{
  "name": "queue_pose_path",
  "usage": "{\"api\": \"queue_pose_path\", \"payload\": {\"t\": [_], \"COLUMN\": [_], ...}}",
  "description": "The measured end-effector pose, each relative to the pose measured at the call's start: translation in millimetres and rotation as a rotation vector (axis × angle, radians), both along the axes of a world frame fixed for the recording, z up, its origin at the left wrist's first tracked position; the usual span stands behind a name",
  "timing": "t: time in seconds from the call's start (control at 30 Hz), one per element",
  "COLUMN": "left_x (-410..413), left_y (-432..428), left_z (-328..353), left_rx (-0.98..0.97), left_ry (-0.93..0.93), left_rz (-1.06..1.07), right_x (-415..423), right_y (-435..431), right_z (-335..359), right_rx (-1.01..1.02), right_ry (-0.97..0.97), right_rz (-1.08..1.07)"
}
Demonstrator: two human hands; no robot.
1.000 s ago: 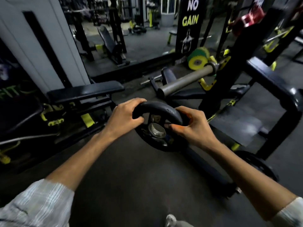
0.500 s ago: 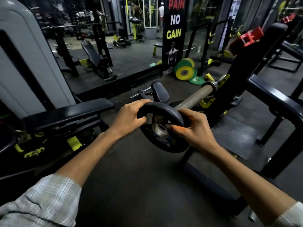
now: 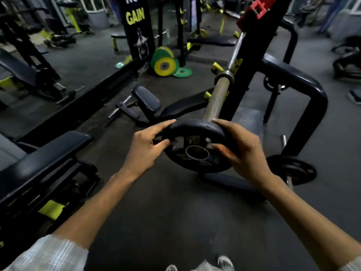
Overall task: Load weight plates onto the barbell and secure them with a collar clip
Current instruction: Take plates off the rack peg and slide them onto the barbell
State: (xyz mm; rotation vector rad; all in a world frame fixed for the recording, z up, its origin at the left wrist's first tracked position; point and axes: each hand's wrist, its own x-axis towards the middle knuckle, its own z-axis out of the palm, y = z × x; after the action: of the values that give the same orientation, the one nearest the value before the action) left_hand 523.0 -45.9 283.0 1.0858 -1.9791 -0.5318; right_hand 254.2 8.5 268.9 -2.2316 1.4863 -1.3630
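Both hands gripped one round black iron weight plate [image 3: 195,145], matte and scuffed, with cut-out grips and a steel-ringed hub: the left hand [image 3: 145,148] clasped its left rim, the right hand [image 3: 242,151] its right. It hung just before the barbell's [image 3: 216,98] dull cylindrical steel sleeve end. Another black plate [image 3: 295,170] lay on the rubber floor [image 3: 172,212].

Both arms extended fwd, forearms bare, sleeves pushed up. L hand [image 3: 145,148] curled, fingers over top, thumb in front (knuckles toward camera). R hand [image 3: 241,151] wrapped likewise from opposite side, thumb pointing inward. Wrists roughly level, well apart.
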Motion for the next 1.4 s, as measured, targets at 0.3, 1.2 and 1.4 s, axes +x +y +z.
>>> {"api": "queue_pose_path", "payload": {"t": [0.3, 1.2, 1.4], "left_x": [8.2, -151.8, -162.3], "left_y": [-10.1, -287.6, -301.7], "left_z": [-12.6, -13.4, -13.6], "left_rx": [0.092, 0.032, 0.03], "left_ry": [0.178, 0.063, 0.059], "left_rz": [-0.102, -0.044, -0.025], "right_x": [16.3, -118.7, -129.3], "right_y": [31.7, -227.5, -246.1], "right_z": [-29.5, -10.0, -10.2], "right_rx": [0.067, 0.117, 0.132], "right_ry": [0.207, 0.251, 0.242], "right_rz": [-0.218, -0.353, -0.354]}}
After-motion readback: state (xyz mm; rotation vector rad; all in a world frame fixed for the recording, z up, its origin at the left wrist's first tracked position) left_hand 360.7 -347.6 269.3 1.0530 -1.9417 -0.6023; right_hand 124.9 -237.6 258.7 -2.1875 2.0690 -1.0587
